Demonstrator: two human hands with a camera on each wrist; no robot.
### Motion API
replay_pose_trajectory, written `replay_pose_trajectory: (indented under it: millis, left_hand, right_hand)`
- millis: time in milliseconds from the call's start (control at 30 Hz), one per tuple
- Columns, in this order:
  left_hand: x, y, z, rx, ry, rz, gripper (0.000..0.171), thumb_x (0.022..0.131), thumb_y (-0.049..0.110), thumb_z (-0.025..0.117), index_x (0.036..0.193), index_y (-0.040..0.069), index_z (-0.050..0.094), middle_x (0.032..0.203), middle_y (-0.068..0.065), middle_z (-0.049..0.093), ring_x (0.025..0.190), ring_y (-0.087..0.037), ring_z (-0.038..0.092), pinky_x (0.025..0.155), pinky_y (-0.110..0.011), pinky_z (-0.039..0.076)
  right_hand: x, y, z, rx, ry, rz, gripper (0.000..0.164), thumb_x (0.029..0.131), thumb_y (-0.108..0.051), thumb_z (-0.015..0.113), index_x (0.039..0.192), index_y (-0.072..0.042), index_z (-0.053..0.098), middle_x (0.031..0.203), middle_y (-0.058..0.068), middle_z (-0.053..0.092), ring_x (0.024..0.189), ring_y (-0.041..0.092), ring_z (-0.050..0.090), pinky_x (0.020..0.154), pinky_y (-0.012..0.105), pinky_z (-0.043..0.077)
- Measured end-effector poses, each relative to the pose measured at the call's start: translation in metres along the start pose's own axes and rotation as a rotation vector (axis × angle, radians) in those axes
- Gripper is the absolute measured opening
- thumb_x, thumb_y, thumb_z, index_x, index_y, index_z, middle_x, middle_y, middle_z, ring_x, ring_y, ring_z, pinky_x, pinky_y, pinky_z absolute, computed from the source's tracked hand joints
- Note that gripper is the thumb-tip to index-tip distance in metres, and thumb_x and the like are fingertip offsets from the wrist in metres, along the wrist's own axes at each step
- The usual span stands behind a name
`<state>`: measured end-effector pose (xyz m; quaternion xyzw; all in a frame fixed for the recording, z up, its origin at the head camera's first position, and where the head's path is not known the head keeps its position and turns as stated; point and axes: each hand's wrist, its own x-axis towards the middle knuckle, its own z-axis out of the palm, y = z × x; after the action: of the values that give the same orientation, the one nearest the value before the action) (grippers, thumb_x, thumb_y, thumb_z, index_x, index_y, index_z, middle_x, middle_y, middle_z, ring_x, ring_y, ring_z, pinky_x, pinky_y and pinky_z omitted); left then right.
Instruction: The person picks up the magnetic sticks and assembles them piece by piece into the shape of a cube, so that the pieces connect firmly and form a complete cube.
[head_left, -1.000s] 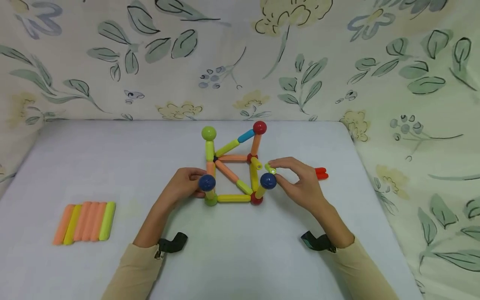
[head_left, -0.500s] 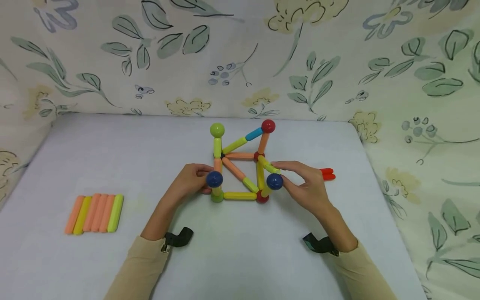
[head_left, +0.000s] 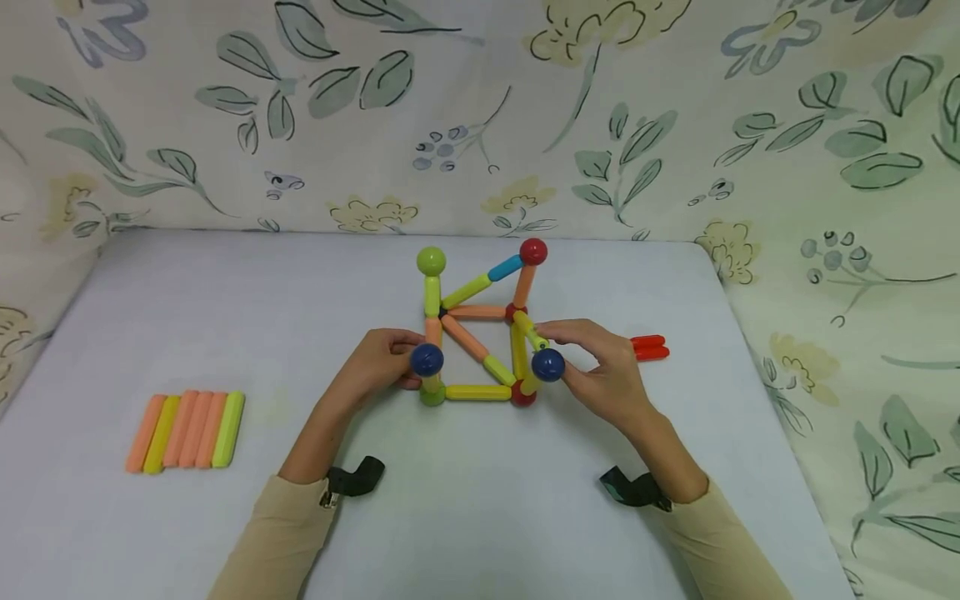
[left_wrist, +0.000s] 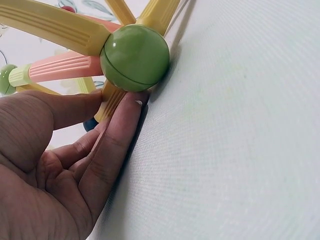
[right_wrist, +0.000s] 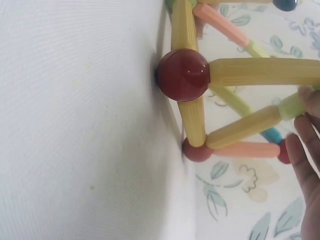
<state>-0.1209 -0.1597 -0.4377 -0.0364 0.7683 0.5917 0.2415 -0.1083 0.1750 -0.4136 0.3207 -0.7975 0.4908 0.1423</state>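
Observation:
A frame of magnetic building rods and balls (head_left: 480,392) stands mid-table, with blue balls (head_left: 427,360) topping its two near uprights. My left hand (head_left: 384,360) is at its left side. In the left wrist view, thumb and fingers pinch a yellow rod (left_wrist: 110,100) beside the low green ball (left_wrist: 135,57). My right hand (head_left: 611,362) pinches a short light green rod (right_wrist: 292,106). That rod sits end to end with a slanting yellow rod (right_wrist: 245,127) rising from the far red ball (right_wrist: 197,148). In the head view its upper end lies close by the right blue ball (head_left: 548,365).
On the left of the white table (head_left: 480,517) lies a row of loose orange, yellow and green rods (head_left: 183,431). Two red rods (head_left: 649,347) lie beyond my right hand. A floral cloth (head_left: 480,117) hangs behind the table.
My right hand has brought the light green rod against the end of the slanting yellow rod, then moved the joined pair slightly toward the right blue ball. The left hand keeps its hold.

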Motion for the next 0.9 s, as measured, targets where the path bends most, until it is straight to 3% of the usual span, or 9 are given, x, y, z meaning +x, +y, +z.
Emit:
replay_pose_trajectory:
  millis: [233, 500, 900]
  left_hand:
    - [-0.0003, -0.0066, 0.0, -0.021, -0.002, 0.0, 0.042, 0.105, 0.007, 0.065, 0.141, -0.013, 0.056, 0.116, -0.025, 0.075, 0.074, -0.012, 0.073, 0.071, -0.027, 0.064]
    - [-0.0003, -0.0047, -0.0015, -0.024, -0.008, 0.02, 0.043, 0.104, 0.008, 0.067, 0.141, -0.012, 0.057, 0.119, -0.025, 0.074, 0.075, -0.011, 0.072, 0.071, -0.026, 0.063]
    - [0.0018, -0.0014, 0.0, 0.015, 0.008, 0.008, 0.043, 0.104, 0.01, 0.066, 0.141, -0.011, 0.058, 0.117, -0.024, 0.074, 0.074, -0.011, 0.071, 0.072, -0.027, 0.064]
  right_hand:
    - [-0.003, -0.0007, 0.0014, 0.01, -0.014, -0.001, 0.048, 0.082, 0.016, 0.081, 0.125, -0.003, 0.075, 0.124, 0.012, 0.076, 0.116, 0.017, 0.07, 0.099, 0.023, 0.057]
    - [-0.004, -0.0014, 0.0016, -0.027, -0.043, -0.001, 0.047, 0.082, 0.013, 0.082, 0.125, -0.006, 0.075, 0.124, 0.01, 0.076, 0.115, 0.017, 0.069, 0.086, 0.025, 0.061]
    - [-0.0069, 0.003, 0.002, -0.042, -0.064, 0.01, 0.05, 0.085, 0.012, 0.081, 0.13, -0.006, 0.072, 0.127, 0.01, 0.075, 0.117, 0.018, 0.068, 0.086, 0.019, 0.059]
